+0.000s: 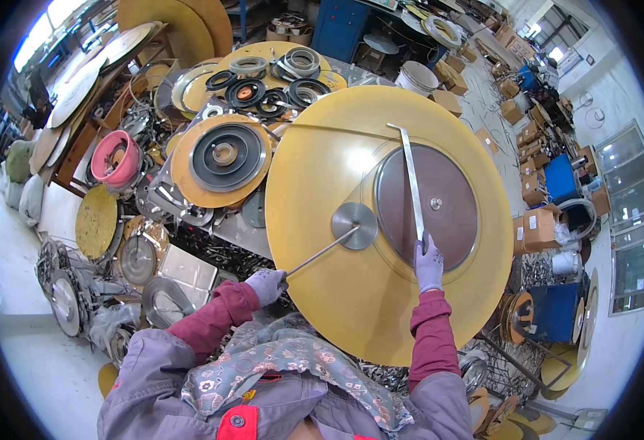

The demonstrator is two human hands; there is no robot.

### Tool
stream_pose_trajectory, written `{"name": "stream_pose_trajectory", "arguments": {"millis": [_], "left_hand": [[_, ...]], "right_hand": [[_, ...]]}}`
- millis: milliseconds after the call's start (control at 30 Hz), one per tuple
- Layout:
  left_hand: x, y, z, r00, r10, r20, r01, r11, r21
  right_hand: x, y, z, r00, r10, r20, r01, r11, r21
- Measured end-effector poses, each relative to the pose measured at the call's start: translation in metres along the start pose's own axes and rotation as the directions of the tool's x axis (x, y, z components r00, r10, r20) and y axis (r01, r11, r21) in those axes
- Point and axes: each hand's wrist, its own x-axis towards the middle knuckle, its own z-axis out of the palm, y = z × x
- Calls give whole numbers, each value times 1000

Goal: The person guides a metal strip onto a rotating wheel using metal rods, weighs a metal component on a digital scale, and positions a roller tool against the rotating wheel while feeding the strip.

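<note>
My left hand (267,285), in a light purple glove, is closed on the near end of a thin metal rod (322,253). The rod's far end meets a small grey metal disc (355,226) on a large yellow disc (314,161). My right hand (429,265), gloved too, grips the lower end of a flat metal bar (413,183) with a bent tip. That bar lies across a dark brown round plate (454,198), left of its central bolt (435,204).
Left of the large disc is an orange disc (182,172) with a black ring on it. Further left stand a pink bucket (115,158) and metal scrap. Black rings (247,93) lie at the back. Cardboard boxes (540,229) stand at the right.
</note>
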Motion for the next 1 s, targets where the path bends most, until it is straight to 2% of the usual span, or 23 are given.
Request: {"name": "stream_pose_trajectory", "arguments": {"millis": [233,1000], "left_hand": [[2,-4,3,1000,9,-6,-9,1000,2],[3,-3,4,1000,17,14,-18,1000,18]], "right_hand": [[1,0,0,999,-40,-19,40,999,6],[3,-1,-2,999,-32,-21,33,999,23]]}}
